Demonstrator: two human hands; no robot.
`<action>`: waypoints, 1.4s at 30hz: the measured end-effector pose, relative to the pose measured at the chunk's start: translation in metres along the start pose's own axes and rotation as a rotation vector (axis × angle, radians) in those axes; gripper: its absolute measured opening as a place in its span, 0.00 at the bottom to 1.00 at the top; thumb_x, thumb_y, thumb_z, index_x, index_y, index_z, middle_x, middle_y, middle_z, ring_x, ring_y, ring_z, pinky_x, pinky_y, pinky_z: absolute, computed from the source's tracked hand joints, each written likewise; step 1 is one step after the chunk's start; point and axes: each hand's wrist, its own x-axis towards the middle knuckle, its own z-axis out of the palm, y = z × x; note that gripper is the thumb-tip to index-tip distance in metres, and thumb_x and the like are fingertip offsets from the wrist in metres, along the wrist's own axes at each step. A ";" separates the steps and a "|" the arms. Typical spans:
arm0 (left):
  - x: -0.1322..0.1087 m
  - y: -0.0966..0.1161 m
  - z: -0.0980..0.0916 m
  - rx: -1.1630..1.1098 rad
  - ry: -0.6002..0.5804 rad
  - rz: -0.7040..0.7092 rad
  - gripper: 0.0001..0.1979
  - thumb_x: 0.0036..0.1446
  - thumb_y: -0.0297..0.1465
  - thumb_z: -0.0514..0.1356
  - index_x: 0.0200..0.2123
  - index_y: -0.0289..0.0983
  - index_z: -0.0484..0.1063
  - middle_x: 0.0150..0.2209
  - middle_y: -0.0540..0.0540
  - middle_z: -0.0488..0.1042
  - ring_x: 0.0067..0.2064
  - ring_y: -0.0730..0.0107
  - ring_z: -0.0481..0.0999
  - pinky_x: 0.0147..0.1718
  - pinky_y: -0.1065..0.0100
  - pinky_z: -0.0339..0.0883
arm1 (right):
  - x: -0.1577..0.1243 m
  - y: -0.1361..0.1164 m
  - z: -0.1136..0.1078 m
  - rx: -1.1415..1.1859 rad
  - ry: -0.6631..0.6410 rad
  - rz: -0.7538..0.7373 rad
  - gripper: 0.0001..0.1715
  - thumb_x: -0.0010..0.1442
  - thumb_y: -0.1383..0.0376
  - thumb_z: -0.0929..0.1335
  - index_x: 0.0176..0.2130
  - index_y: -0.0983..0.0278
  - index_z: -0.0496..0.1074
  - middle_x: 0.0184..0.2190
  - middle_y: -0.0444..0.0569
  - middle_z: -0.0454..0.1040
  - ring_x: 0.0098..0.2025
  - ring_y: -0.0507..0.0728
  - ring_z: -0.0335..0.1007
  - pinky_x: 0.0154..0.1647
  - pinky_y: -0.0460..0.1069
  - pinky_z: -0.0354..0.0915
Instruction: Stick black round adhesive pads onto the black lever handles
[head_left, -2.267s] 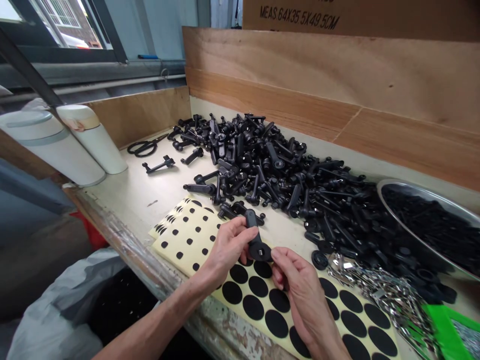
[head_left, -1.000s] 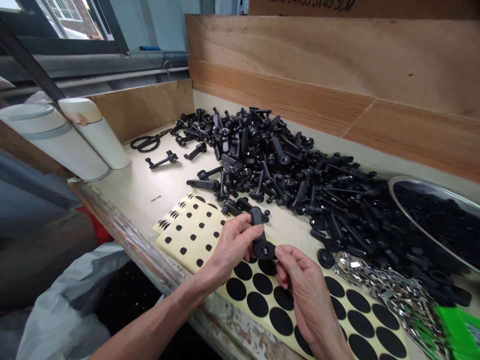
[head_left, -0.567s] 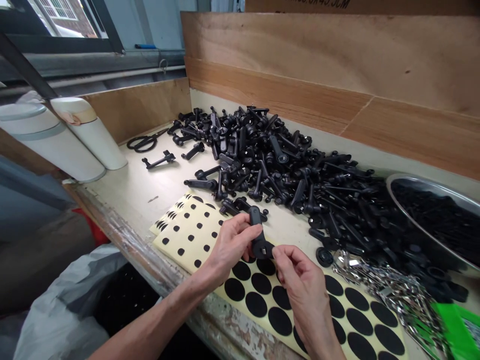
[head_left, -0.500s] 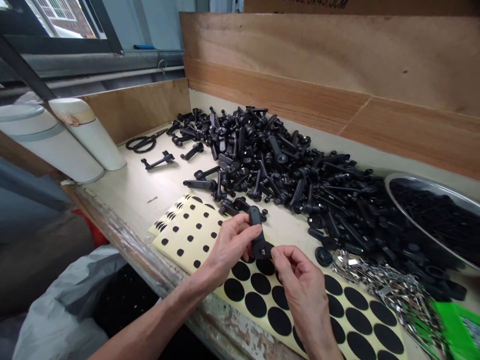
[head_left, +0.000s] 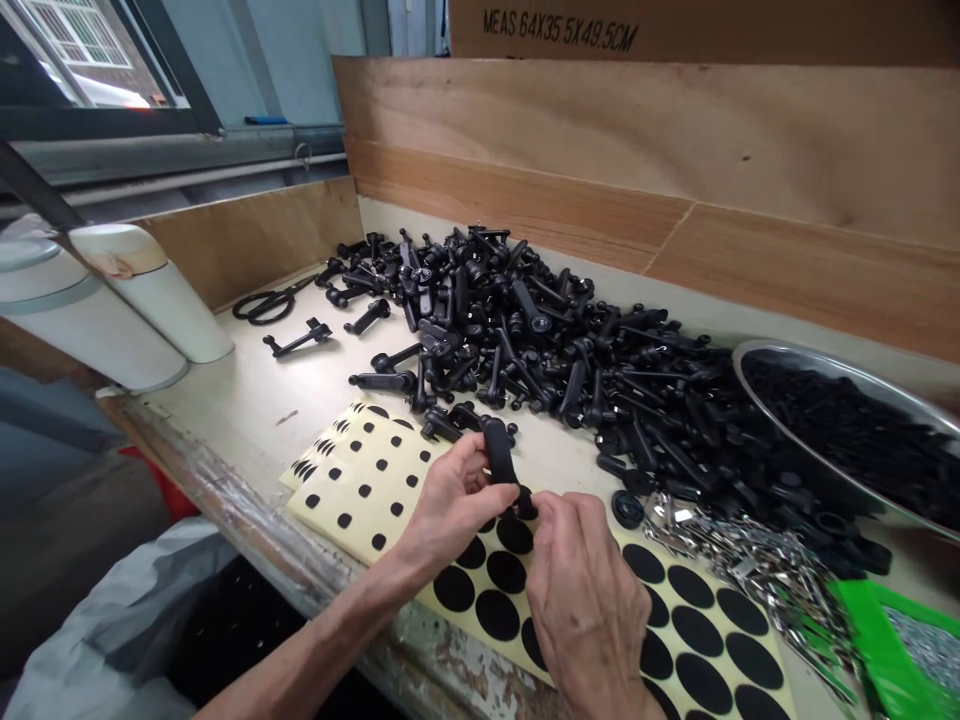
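My left hand [head_left: 454, 495] is closed around a black plastic crank handle [head_left: 499, 455], thumb across its lower part. The handle is tilted, its long arm pointing up and away. At its lower, round end my right hand [head_left: 581, 590] is closed with thumb and fingertips pinched together. What lies between those fingertips is hidden. Beneath both hands is a pale yellow sticker sheet [head_left: 480, 575] with large black round stickers. Left of it, another sheet [head_left: 356, 505] carries small black stickers. A large pile of similar black crank handles [head_left: 487, 320] spreads behind my hands.
A steel bowl [head_left: 757, 352] of black parts stands at right. Near it lie a round black cap [head_left: 627, 509], metal clips [head_left: 780, 575] and a green packet [head_left: 862, 610]. Scissors [head_left: 262, 306] and two white bottles [head_left: 184, 300] are at left. A wooden board [head_left: 525, 180] borders the back.
The handle has turned in my left hand, so its slotted round face no longer shows. My right hand has rolled over, its back now upward, and moved left. The whole view has shifted slightly.
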 end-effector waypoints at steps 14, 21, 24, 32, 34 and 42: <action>-0.001 0.001 -0.001 0.095 0.101 -0.027 0.12 0.51 0.27 0.63 0.39 0.36 0.65 0.33 0.48 0.75 0.31 0.74 0.72 0.20 0.78 0.59 | 0.000 -0.004 -0.005 -0.075 -0.066 -0.036 0.22 0.59 0.77 0.60 0.50 0.64 0.70 0.38 0.54 0.69 0.36 0.61 0.65 0.35 0.55 0.59; -0.007 0.005 0.000 0.071 0.028 -0.035 0.13 0.50 0.27 0.64 0.40 0.35 0.66 0.33 0.49 0.75 0.30 0.74 0.72 0.21 0.77 0.59 | 0.004 0.006 -0.001 -0.073 -0.109 0.014 0.23 0.56 0.78 0.60 0.50 0.66 0.70 0.43 0.57 0.70 0.39 0.62 0.66 0.38 0.55 0.60; -0.010 0.009 0.000 0.008 -0.007 -0.034 0.15 0.50 0.27 0.64 0.41 0.35 0.67 0.34 0.47 0.75 0.31 0.74 0.72 0.21 0.77 0.58 | 0.009 0.023 0.004 0.100 -0.138 0.100 0.26 0.56 0.77 0.59 0.52 0.69 0.70 0.41 0.59 0.71 0.39 0.64 0.66 0.38 0.58 0.60; -0.009 0.010 -0.003 -0.070 -0.033 -0.032 0.13 0.51 0.29 0.64 0.41 0.35 0.67 0.33 0.48 0.73 0.30 0.75 0.69 0.23 0.76 0.58 | 0.025 0.019 -0.006 1.079 -0.349 0.442 0.19 0.63 0.52 0.63 0.39 0.64 0.73 0.25 0.45 0.72 0.27 0.53 0.68 0.28 0.47 0.64; -0.009 0.009 -0.001 -0.038 -0.020 -0.027 0.13 0.51 0.29 0.64 0.39 0.35 0.67 0.33 0.49 0.72 0.30 0.75 0.69 0.22 0.76 0.57 | 0.023 0.008 -0.006 1.202 -0.350 0.517 0.19 0.59 0.50 0.67 0.34 0.64 0.72 0.24 0.44 0.71 0.26 0.53 0.66 0.27 0.46 0.63; -0.056 0.052 -0.057 0.171 0.066 -0.070 0.15 0.48 0.29 0.65 0.41 0.37 0.70 0.31 0.50 0.74 0.31 0.72 0.71 0.29 0.74 0.63 | 0.009 -0.008 -0.006 1.133 -0.523 0.387 0.16 0.63 0.54 0.64 0.39 0.64 0.72 0.29 0.47 0.74 0.30 0.55 0.71 0.31 0.49 0.66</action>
